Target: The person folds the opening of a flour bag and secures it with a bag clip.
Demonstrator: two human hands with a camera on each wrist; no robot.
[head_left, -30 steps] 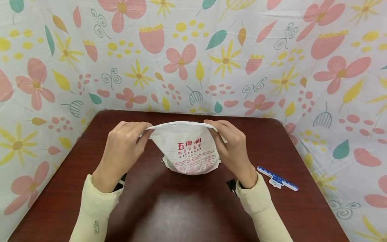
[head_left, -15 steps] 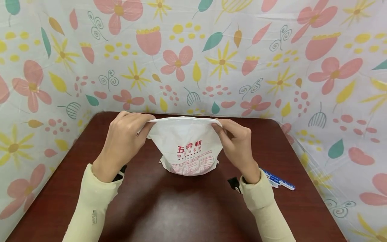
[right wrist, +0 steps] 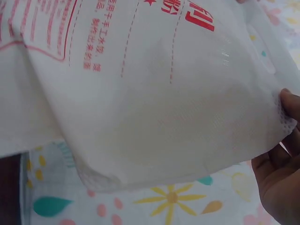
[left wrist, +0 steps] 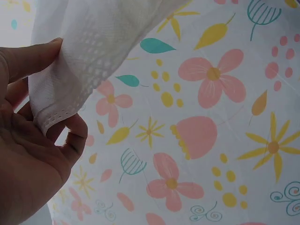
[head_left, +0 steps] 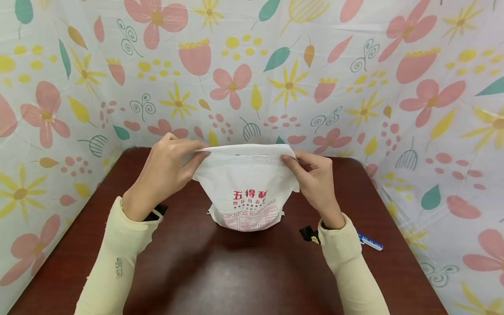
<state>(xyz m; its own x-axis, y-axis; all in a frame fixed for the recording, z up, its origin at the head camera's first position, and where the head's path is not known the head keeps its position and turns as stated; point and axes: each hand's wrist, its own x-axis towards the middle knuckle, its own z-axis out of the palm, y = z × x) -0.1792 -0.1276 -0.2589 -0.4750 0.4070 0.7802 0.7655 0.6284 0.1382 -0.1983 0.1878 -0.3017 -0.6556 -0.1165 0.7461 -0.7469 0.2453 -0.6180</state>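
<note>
A white flour bag point(head_left: 244, 181) with red Chinese print stands at the middle of the dark table, its lower end resting on the wood. My left hand point(head_left: 167, 168) pinches the left end of its top edge between thumb and fingers. At the other end of that edge, my right hand point(head_left: 315, 181) pinches the fabric, thumb on the near side. The top is stretched straight between both hands and its rim is folded over. In the left wrist view the bag's dotted corner point(left wrist: 70, 79) lies between thumb and fingers. The right wrist view shows the bag's printed side point(right wrist: 154, 108).
A blue and white bar-shaped clip point(head_left: 370, 241) lies on the table point(head_left: 236, 280) to the right, partly hidden behind my right sleeve. A flower-patterned cloth point(head_left: 252, 65) hangs behind the table and along both sides.
Both hands have risen slightly with the bag's top edge, pulling it taller and straighter. My right hand has shifted a little right, and its sleeve now covers more of the clip.
</note>
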